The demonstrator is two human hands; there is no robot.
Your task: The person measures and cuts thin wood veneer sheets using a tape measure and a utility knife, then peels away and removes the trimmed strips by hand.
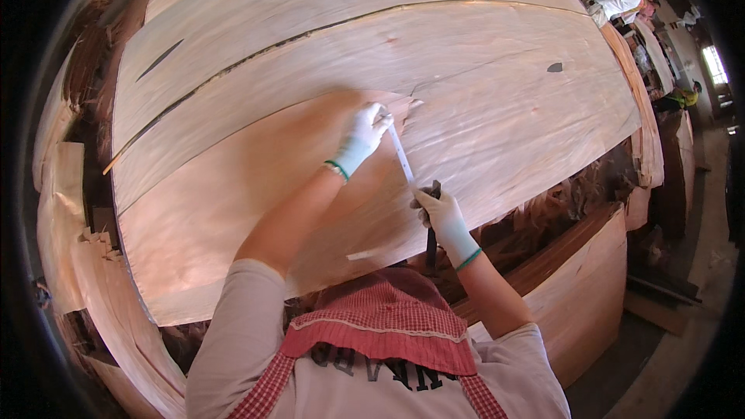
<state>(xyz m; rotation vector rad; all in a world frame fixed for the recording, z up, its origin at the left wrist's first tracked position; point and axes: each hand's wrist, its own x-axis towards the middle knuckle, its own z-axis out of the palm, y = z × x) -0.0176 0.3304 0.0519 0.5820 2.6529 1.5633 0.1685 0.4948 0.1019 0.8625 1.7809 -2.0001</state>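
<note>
My left hand point(363, 136), in a white glove with a green cuff, is closed at the upper end of a narrow white tape strip point(399, 152). The strip runs taut, slanting down to my right hand point(447, 223), gloved the same way. That hand is closed round a long black tool point(431, 247), whose kind I cannot make out. Both hands are over a large wood veneer sheet point(512, 132). Under my left arm lies a pinker veneer piece point(233, 178), its corner and edge just beyond my left hand. A short white strip point(365, 253) lies nearer me.
A long dark-edged split point(310, 29) crosses the sheet's far part; a dark hole point(555, 67) is at right. Veneer stacks stand at left point(124, 326) and right point(582, 295). Ragged scraps point(566, 194) fill the right gap. Another person point(621, 0) is at far right.
</note>
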